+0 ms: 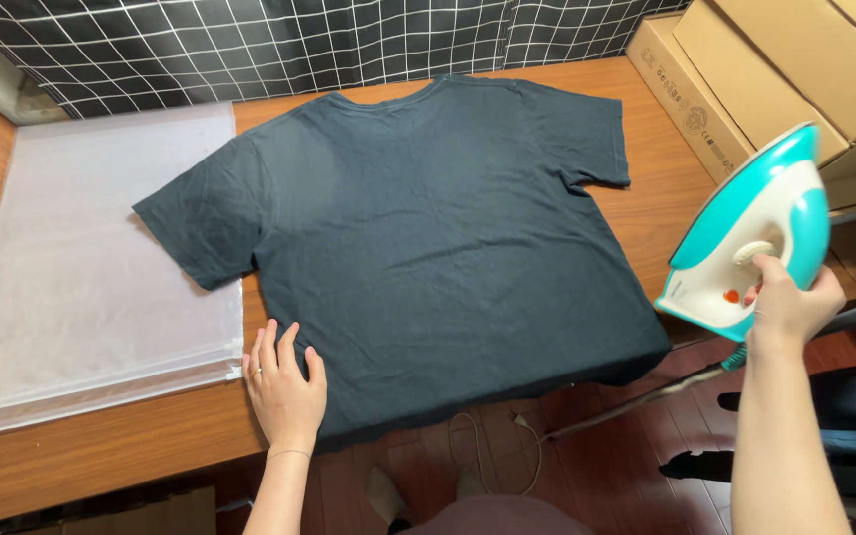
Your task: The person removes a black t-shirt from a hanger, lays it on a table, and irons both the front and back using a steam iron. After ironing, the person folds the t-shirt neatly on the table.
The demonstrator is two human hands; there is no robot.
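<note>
A dark T-shirt (428,248) lay spread flat across the wooden table (101,456) at frame centre. The left hand (284,381) pressed, fingers spread, on its lower-left hem, while the right hand (793,302) gripped a teal-and-white iron (745,233) raised at right.

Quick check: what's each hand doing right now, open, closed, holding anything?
Left hand: open, flat on the lower corner of the dark T-shirt, holding nothing.
Right hand: closed on the handle of the teal and white iron, held off the table's edge.
</note>
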